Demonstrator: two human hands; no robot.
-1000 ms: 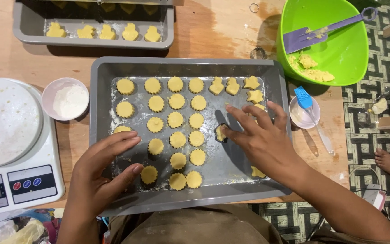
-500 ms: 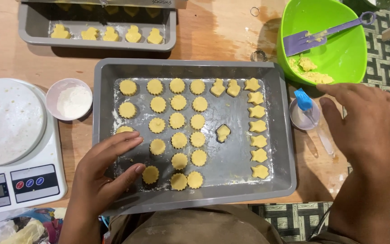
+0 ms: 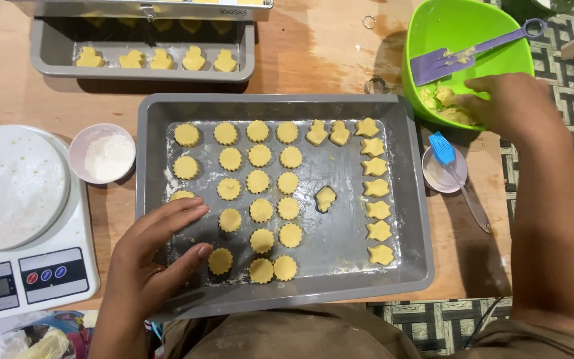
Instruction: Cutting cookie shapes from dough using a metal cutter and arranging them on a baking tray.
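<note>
Right hand (image 3: 506,103) moved from tray (image 3: 413,199) to green bowl (image 3: 473,26) at 2 o'clock.
Its grip now pinches dough (image 3: 443,100); left hand (image 3: 157,256) stays flat, released, on tray's cookies (image 3: 260,179).

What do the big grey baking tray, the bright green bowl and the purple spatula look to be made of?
The big grey baking tray looks like metal with a dull, brushed sheen and thin rolled rims. The bright green bowl looks like smooth glossy plastic, evenly coloured. The purple spatula seems plastic or silicone, matte; the picture cannot settle which.
</note>
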